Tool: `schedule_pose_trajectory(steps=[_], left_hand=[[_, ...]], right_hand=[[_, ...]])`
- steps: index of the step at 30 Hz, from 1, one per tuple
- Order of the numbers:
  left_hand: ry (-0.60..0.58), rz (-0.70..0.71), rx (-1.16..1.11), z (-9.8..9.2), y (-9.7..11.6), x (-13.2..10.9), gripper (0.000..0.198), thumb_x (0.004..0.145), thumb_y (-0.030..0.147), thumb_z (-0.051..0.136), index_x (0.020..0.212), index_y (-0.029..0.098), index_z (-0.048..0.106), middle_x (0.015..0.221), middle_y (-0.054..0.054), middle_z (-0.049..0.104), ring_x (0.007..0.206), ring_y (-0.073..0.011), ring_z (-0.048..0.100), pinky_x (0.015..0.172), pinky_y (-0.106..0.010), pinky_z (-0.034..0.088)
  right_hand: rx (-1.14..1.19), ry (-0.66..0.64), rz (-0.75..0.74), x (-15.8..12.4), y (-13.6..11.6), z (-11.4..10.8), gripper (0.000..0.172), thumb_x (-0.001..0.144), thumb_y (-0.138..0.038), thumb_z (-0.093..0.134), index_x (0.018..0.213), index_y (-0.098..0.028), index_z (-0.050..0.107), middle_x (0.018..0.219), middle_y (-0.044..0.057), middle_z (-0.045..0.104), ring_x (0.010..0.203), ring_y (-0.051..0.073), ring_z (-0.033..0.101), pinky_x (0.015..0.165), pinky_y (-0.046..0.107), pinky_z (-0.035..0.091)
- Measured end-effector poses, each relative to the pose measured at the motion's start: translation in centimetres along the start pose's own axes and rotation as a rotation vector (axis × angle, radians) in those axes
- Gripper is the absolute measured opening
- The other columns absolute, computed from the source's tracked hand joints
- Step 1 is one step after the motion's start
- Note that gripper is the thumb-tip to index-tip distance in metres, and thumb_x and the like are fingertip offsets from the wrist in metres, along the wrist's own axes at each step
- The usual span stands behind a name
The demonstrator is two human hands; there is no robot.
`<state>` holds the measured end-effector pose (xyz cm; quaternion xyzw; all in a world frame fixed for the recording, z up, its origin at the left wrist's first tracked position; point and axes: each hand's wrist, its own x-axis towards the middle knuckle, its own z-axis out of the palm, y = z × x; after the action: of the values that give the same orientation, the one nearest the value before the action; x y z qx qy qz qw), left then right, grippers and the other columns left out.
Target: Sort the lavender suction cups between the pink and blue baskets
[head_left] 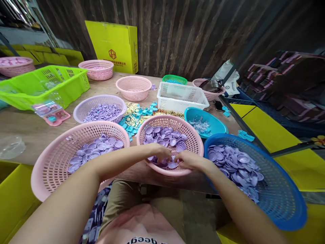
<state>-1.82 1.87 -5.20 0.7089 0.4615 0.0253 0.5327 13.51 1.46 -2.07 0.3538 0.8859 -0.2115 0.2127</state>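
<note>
Both my hands reach into the near side of the middle pink basket (195, 135), which holds several small purple plastic lids (165, 135). My left hand (158, 152) has its fingers curled down among the lids. My right hand (188, 159) is also curled, its fingertips touching the lids right beside the left hand. What each hand grips is hidden by the fingers. A bigger pink basket (50, 166) with purple lids stands to the left, and a blue basket (279, 193) full of purple lids stands to the right.
Further back are a lilac basket (101, 101) of purple pieces, a teal bowl (215, 123), a white crate (181, 96), a green crate (43, 84), more pink baskets and a yellow box (114, 44). Teal and yellow small parts (134, 118) lie on the wooden table.
</note>
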Motion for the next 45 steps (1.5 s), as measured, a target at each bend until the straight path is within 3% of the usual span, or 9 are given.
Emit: schedule_pose_trajectory(steps=[3,9,15,20,25,28,33,41,45], left_hand=[[-0.043,-0.011,0.085,-0.1,-0.7,0.0,0.027,0.087,0.035,0.049,0.102,0.015,0.058,0.102,-0.005,0.058,0.086,-0.0163,0.057,0.076,-0.034,0.049],[-0.107,0.079,0.382,-2.0,-1.1,0.8,0.007,0.067,0.015,0.065,0.069,0.020,0.069,0.053,0.005,0.056,0.054,-0.0102,0.044,0.059,-0.022,0.036],[-0.021,0.117,0.480,-2.7,-1.8,1.4,0.024,0.065,0.011,0.057,0.083,0.020,0.070,0.057,0.004,0.058,0.056,-0.0097,0.044,0.056,-0.019,0.032],[0.148,0.054,0.421,-3.7,-1.2,0.7,0.020,0.069,0.017,0.052,0.080,0.013,0.067,0.057,0.001,0.053,0.053,-0.0110,0.042,0.051,-0.021,0.031],[0.219,-0.064,0.263,-4.6,-0.7,-0.8,0.023,0.076,0.022,0.044,0.080,0.009,0.062,0.058,-0.002,0.054,0.049,-0.0110,0.046,0.049,-0.021,0.035],[0.225,-0.126,0.229,-4.7,-0.7,-1.2,0.024,0.073,0.012,0.043,0.086,0.008,0.063,0.065,-0.004,0.058,0.050,-0.0100,0.050,0.052,-0.020,0.038],[0.105,-0.079,0.456,-3.8,-0.3,-1.1,0.042,0.066,-0.001,0.042,0.097,0.015,0.066,0.075,-0.002,0.064,0.055,-0.0103,0.054,0.055,-0.019,0.042],[0.014,0.206,0.922,-0.7,-0.8,0.4,0.025,0.069,0.005,0.052,0.083,0.016,0.069,0.089,-0.008,0.066,0.071,-0.0165,0.056,0.058,-0.023,0.043],[0.013,0.205,1.003,-0.3,-1.0,0.8,0.019,0.068,0.003,0.054,0.078,0.012,0.068,0.083,-0.011,0.066,0.069,-0.0179,0.057,0.057,-0.024,0.043]], right_hand=[[-0.081,-0.135,-0.057,2.4,-1.0,0.8,0.037,0.063,-0.006,0.055,0.093,-0.020,0.069,0.086,0.005,0.068,0.076,0.018,0.060,0.063,0.023,0.040],[-0.140,-0.129,-0.130,2.9,-0.1,0.9,0.023,0.067,-0.007,0.049,0.075,-0.013,0.069,0.072,0.005,0.066,0.065,0.015,0.056,0.059,0.023,0.037],[-0.074,-0.061,-0.031,2.7,1.1,0.0,0.024,0.071,-0.013,0.052,0.092,-0.012,0.064,0.086,0.007,0.065,0.077,0.016,0.057,0.065,0.022,0.039],[-0.137,-0.033,0.035,3.7,0.4,0.8,0.072,0.061,-0.017,0.069,0.128,-0.011,0.042,0.122,0.019,0.049,0.100,0.026,0.054,0.078,0.029,0.042],[-0.203,-0.084,0.017,4.5,0.0,1.3,0.049,0.067,-0.007,0.057,0.115,-0.009,0.054,0.108,0.018,0.059,0.094,0.026,0.058,0.073,0.029,0.042],[-0.200,-0.094,0.043,4.4,0.1,1.0,0.043,0.065,-0.013,0.061,0.107,-0.010,0.057,0.100,0.016,0.063,0.090,0.026,0.059,0.068,0.028,0.041],[-0.213,-0.083,0.052,3.7,0.5,0.0,0.036,0.071,-0.015,0.050,0.105,-0.015,0.062,0.099,0.013,0.066,0.089,0.024,0.061,0.066,0.028,0.040],[-0.130,0.166,0.164,0.7,1.0,-2.0,0.032,0.073,-0.017,0.047,0.095,-0.022,0.070,0.088,0.007,0.069,0.086,0.021,0.061,0.066,0.025,0.038],[-0.073,0.342,0.240,-1.4,1.5,-1.6,0.029,0.077,-0.022,0.047,0.094,-0.023,0.069,0.094,0.007,0.067,0.089,0.020,0.059,0.067,0.024,0.039]])
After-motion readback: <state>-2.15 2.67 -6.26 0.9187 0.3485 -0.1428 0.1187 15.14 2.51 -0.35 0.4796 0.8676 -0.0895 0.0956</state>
